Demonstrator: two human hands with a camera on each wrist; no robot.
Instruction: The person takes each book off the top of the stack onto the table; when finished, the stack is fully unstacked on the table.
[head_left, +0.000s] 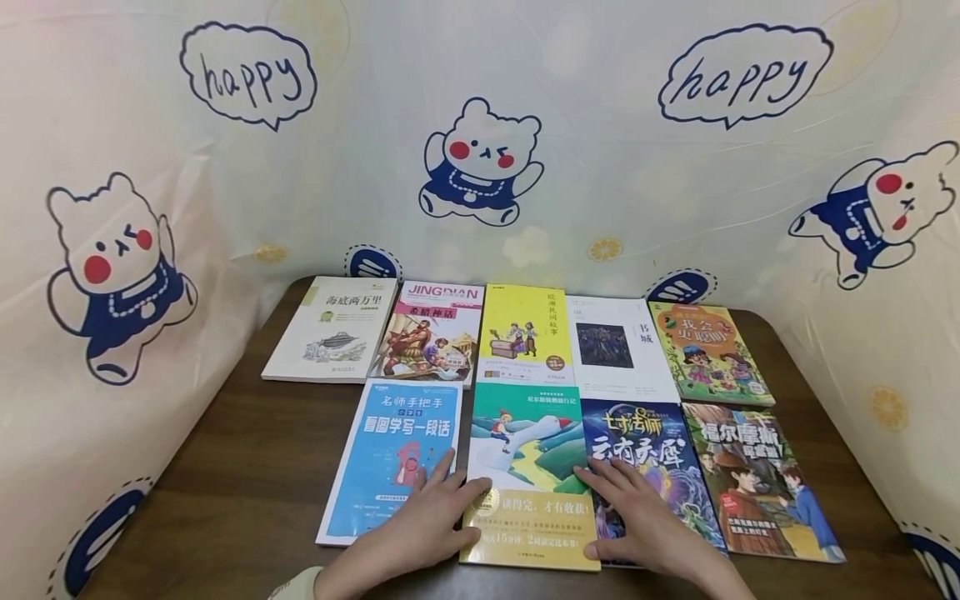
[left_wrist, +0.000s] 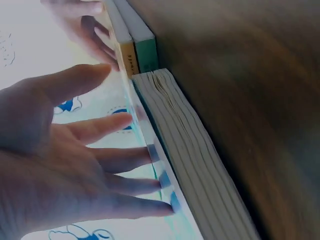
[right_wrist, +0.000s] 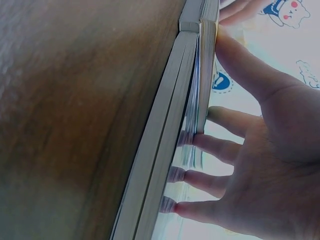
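Note:
My left hand (head_left: 442, 521) spreads over the right edge of the blue book (head_left: 397, 425), its thumb and index finger at the left edge of the green and yellow book (head_left: 517, 483). The left wrist view shows the same left hand (left_wrist: 75, 175) with straight fingertips against the cover. My right hand (head_left: 637, 517) lies over the dark blue book (head_left: 660, 442), its thumb and fingertips at the green and yellow book's right edge. In the right wrist view, the right hand's (right_wrist: 255, 145) fingers are extended, with the little finger, ring finger and middle finger close over a glossy cover.
The detective book (head_left: 757, 492) lies at the front right. Behind stand flat in a row the cream book (head_left: 337, 329), the pink-titled book (head_left: 431, 333), the yellow book (head_left: 525, 325), the white book (head_left: 615, 375) and the orange-green book (head_left: 708, 350). Brown table (head_left: 210, 483); printed cloth (head_left: 585, 158) around it.

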